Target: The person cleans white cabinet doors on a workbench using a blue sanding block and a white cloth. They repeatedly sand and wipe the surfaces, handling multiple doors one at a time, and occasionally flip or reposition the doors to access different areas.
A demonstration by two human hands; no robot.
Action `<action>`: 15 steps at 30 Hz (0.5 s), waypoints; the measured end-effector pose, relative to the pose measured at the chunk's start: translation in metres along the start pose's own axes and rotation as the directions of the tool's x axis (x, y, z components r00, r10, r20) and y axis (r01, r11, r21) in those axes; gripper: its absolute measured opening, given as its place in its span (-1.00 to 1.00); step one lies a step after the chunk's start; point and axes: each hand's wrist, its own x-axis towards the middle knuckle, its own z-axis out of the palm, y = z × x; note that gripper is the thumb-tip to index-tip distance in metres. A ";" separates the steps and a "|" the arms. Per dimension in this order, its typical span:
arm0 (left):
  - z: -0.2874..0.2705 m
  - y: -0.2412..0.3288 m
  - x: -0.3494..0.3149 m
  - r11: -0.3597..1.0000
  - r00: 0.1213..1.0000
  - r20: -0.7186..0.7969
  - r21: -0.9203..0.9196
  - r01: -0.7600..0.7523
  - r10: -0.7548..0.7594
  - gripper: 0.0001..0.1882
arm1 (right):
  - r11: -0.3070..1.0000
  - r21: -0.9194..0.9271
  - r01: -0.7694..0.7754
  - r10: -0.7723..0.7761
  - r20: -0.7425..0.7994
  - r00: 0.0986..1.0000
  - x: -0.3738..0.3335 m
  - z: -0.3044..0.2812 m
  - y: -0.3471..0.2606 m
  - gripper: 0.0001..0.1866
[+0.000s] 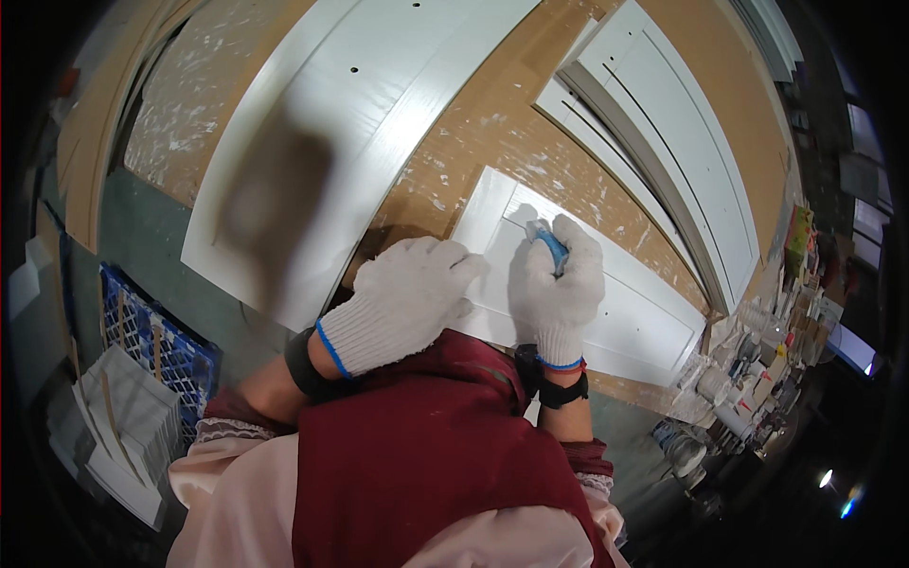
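Both my hands wear white knit gloves. My left hand (pixel 407 298) lies flat on the near left corner of a small white panelled board (pixel 625 312) that rests on a paint-speckled brown workbench (pixel 492 133). My right hand (pixel 566 279) is closed around a small blue tool (pixel 552 248), its tip pressed against the board's upper left groove. What kind of tool it is cannot be told. A red apron covers my chest below the hands.
A large white door panel (pixel 379 104) lies to the left, with a blurred dark patch on it. More white panelled doors (pixel 682 151) lie at the right. A blue crate (pixel 151 341) and stacked white boards (pixel 123 426) sit lower left. Cans and bottles (pixel 748 379) crowd the right.
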 end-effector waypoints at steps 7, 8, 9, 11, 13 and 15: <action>0.000 0.003 0.003 0.999 1.000 0.017 0.044 -0.021 0.020 -0.54 | 0.998 -0.012 0.055 -0.055 0.034 0.998 0.004 0.002 -0.004 -0.72; 0.002 0.000 0.002 0.998 1.000 -0.004 0.052 -0.025 0.025 -0.54 | 0.997 0.007 0.071 -0.071 0.013 0.997 0.006 0.003 -0.002 -0.71; 0.003 0.000 0.001 0.998 0.999 -0.025 0.060 -0.029 0.031 -0.54 | 0.999 -0.021 0.040 -0.039 0.020 0.999 0.005 0.001 -0.001 -0.71; -0.001 0.001 0.002 0.998 1.000 0.011 0.062 -0.025 0.024 -0.55 | 0.997 -0.077 -0.023 0.026 0.033 0.999 0.000 -0.009 0.005 -0.72; -0.001 0.002 0.003 0.998 0.999 0.037 0.065 -0.015 0.013 -0.56 | 0.997 -0.018 -0.080 0.079 -0.028 0.996 -0.008 -0.015 0.018 -0.71; 0.000 0.002 0.004 0.998 0.998 0.058 0.069 -0.002 -0.002 -0.58 | 0.987 0.022 -0.159 0.160 -0.056 0.986 -0.016 -0.027 0.026 -0.71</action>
